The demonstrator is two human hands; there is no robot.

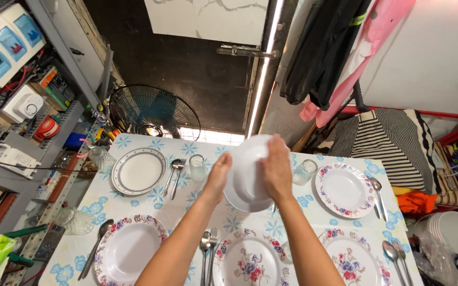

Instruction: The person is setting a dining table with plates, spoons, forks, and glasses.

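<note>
Plate [247, 172], white, tilting on edge above table [186, 204] centre, pinching between left hand [217, 177], fingers pressed together at rim, and right hand [276, 169], fingers spreading over back. Lying around: floral plates [344, 189], spoons [172, 175], glasses [197, 167]; standing behind, fan [152, 111].

You are working in bright, even light from a glaring tube lamp [264, 63], with sharp focus and edges bending wide.

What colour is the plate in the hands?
The plate between both hands is plain white, seen in the head view.
</note>
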